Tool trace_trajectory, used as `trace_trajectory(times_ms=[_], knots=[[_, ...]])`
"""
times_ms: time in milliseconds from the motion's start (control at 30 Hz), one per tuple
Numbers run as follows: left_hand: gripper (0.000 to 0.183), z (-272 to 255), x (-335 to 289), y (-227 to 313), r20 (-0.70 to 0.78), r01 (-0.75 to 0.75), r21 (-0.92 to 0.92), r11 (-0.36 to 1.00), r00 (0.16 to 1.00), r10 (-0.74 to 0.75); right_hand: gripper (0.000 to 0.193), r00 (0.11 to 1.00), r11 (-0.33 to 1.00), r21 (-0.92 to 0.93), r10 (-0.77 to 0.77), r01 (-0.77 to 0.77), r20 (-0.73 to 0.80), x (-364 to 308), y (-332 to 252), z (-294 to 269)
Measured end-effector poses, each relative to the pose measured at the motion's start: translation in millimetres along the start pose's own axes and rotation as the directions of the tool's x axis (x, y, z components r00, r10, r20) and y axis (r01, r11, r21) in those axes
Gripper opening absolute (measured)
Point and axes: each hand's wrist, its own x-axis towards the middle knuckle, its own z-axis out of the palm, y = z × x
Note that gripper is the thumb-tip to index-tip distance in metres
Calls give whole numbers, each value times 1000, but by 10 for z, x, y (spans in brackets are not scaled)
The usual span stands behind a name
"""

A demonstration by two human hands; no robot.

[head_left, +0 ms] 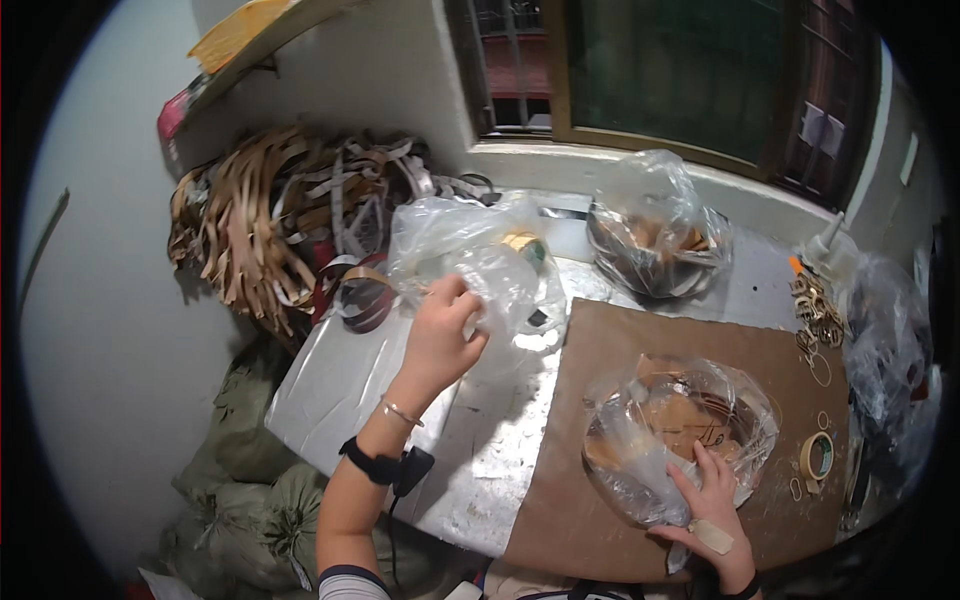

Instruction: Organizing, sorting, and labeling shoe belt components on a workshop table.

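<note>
My left hand [445,330] is over the near edge of a heap of clear plastic bags [470,245], its fingers curled in toward the plastic. What its fingertips hold, if anything, is hidden. My right hand [712,515] lies with fingers spread on a clear plastic bag [640,475] on the brown board. Inside that bag are coiled dark straps and a tan piece [685,420] with handwriting on it. A roll of tape [522,245] shows among the heaped bags.
The brown board [545,500] covers the right of the white table [480,500]. Behind it stands another filled plastic bag [660,245]. Metal buckles [818,310] and a tape roll [817,456] lie at right. Strap bundles [255,215] hang left, above green sacks [245,420].
</note>
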Motion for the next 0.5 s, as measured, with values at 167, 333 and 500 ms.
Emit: trace_trajectory(times_ms=[167,333,500], knots=[[14,1118,51,-1116,197,10,221,975,979,-54,80,997,993,-105,44,-50,-58,73,-66,255],[19,2151,-200,-2955,191,112,612,783,940,-284,59,967,974,-79,197,-211,-161,-34,0,349],[19,4173,-573,-1319,424,-170,414,894,905,-25,37,949,835,543,236,-87,-211,189,383,647]])
